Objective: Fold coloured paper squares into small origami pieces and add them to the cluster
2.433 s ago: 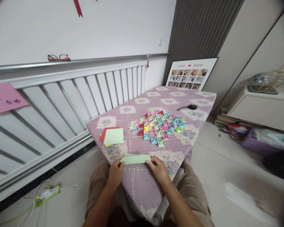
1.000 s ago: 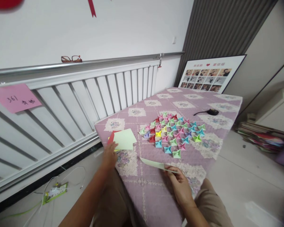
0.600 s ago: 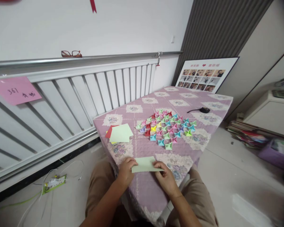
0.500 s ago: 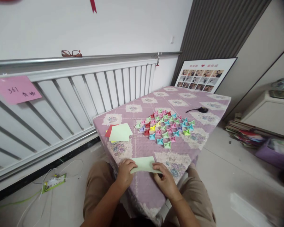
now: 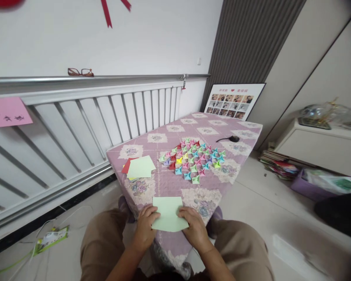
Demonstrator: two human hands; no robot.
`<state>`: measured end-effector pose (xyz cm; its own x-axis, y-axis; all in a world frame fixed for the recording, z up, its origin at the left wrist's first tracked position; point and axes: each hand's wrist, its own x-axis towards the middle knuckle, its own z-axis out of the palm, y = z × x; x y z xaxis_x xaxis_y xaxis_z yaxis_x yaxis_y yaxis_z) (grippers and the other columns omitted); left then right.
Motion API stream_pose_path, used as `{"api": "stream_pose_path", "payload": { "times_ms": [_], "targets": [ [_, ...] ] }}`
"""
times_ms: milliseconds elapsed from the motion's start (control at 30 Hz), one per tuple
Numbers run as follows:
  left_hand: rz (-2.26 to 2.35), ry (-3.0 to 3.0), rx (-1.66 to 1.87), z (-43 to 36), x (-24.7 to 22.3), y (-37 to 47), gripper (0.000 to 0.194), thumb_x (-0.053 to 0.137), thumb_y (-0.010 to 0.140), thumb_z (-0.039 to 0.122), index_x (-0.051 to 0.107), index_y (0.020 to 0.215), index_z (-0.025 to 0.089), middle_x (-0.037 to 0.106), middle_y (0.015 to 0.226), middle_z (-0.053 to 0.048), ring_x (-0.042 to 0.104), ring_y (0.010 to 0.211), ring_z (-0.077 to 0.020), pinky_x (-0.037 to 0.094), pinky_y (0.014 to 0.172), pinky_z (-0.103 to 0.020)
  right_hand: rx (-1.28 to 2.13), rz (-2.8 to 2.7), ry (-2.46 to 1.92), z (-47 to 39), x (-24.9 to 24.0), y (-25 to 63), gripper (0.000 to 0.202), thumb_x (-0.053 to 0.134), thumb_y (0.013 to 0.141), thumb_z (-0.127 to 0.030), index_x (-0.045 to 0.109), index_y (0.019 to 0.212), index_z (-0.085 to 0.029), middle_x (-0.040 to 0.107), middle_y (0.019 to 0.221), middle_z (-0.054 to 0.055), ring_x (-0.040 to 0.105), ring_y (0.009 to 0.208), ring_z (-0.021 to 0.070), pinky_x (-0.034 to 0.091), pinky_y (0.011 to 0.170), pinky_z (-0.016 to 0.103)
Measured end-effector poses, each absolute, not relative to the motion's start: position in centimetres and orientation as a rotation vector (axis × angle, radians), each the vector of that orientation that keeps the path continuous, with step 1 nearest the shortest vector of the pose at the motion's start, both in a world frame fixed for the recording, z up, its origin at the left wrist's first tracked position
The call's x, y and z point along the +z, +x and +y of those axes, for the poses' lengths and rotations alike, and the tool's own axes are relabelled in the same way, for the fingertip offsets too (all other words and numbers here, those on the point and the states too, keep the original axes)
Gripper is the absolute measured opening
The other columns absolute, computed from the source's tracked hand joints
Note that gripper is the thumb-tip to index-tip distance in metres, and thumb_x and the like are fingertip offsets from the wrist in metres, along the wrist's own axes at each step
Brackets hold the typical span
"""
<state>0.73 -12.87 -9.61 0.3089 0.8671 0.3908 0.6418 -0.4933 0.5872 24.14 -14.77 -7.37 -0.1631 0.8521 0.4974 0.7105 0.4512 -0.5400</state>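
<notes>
A pale green sheet of paper [image 5: 169,214] lies opened out near the front corner of the table, its near edge slightly curved. My left hand [image 5: 148,220] grips its left edge, thumb on top. On the opposite edge, my right hand [image 5: 194,226] holds the paper between thumb and fingers. Farther back stand rows of small folded paper pieces [image 5: 193,168] in green, pink, blue, red and yellow. Left of them is a stack of coloured paper sheets [image 5: 140,167], with a pale green one on top and red and yellow showing beneath.
The table has a purple floral tablecloth [image 5: 166,187]. A black object with a thin tail [image 5: 234,139] lies toward the back right. A white radiator [image 5: 128,113] runs along the left, with glasses [image 5: 80,72] on the pipe above. A framed photo board [image 5: 234,102] leans behind the table.
The green paper was a narrow folded strip and is now opened into a larger sheet, still between both hands. The camera view has shifted somewhat to the right.
</notes>
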Motion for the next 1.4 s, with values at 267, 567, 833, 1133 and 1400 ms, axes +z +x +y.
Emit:
{"api": "stream_pose_path", "payload": {
  "times_ms": [267, 567, 833, 1133, 1400],
  "targets": [
    [1.396, 2.233, 0.887, -12.2, -8.3, 0.8, 0.041, 0.048, 0.066, 0.004, 0.071, 0.094, 0.025, 0.067, 0.109, -0.004, 0.053, 0.111, -0.0259, 0.038, 0.098, -0.047, 0.203, -1.903, -1.269, -14.8, -7.2, 24.2, 0.034, 0.056, 0.068, -0.004, 0.065, 0.094, -0.024, 0.064, 0.106, 0.007, 0.057, 0.104, 0.0244, 0.047, 0.089, 0.042],
    [1.513, 2.16, 0.841, -12.2, -7.1, 0.4, 0.015, 0.054, 0.081, 0.019, 0.069, 0.083, 0.021, 0.066, 0.095, -0.005, 0.058, 0.096, -0.0236, 0.039, 0.092, -0.044, 0.29, -1.953, -1.309, -15.1, -6.8, 24.8, 0.011, 0.057, 0.082, -0.018, 0.065, 0.087, -0.025, 0.067, 0.1, 0.006, 0.059, 0.103, 0.0242, 0.046, 0.091, 0.044],
    [1.694, 2.175, 0.679, -11.6, -6.5, 0.6, 0.017, 0.054, 0.085, 0.027, 0.068, 0.078, 0.021, 0.065, 0.092, -0.006, 0.056, 0.092, -0.0236, 0.039, 0.085, -0.039, 0.405, -1.797, -1.476, -14.6, -6.8, 24.6, 0.016, 0.052, 0.089, -0.033, 0.063, 0.083, -0.023, 0.066, 0.086, 0.005, 0.061, 0.086, 0.022, 0.047, 0.08, 0.036],
    [1.757, 2.181, 0.37, -9.5, -5.1, 0.6, 0.028, 0.055, 0.085, 0.035, 0.06, 0.063, 0.019, 0.062, 0.075, -0.005, 0.056, 0.076, -0.0208, 0.034, 0.069, -0.029, 0.445, -1.592, -1.77, -13.3, -6.5, 23.2, 0.045, 0.052, 0.085, -0.041, 0.053, 0.124, -0.019, 0.068, 0.078, 0.003, 0.064, 0.073, 0.0222, 0.046, 0.066, 0.032],
    [1.866, 2.167, 0.323, -9.1, -4.1, 1.3, 0.019, 0.058, 0.084, 0.035, 0.062, 0.089, 0.017, 0.065, 0.084, -0.008, 0.059, 0.082, -0.0244, 0.039, 0.075, -0.034, 0.372, -1.641, -1.872, -13.1, -6.4, 22.8, 0.045, 0.052, 0.082, -0.038, 0.052, 0.123, -0.019, 0.067, 0.072, 0.001, 0.063, 0.068, 0.0218, 0.044, 0.061, 0.031]
  ]
}}
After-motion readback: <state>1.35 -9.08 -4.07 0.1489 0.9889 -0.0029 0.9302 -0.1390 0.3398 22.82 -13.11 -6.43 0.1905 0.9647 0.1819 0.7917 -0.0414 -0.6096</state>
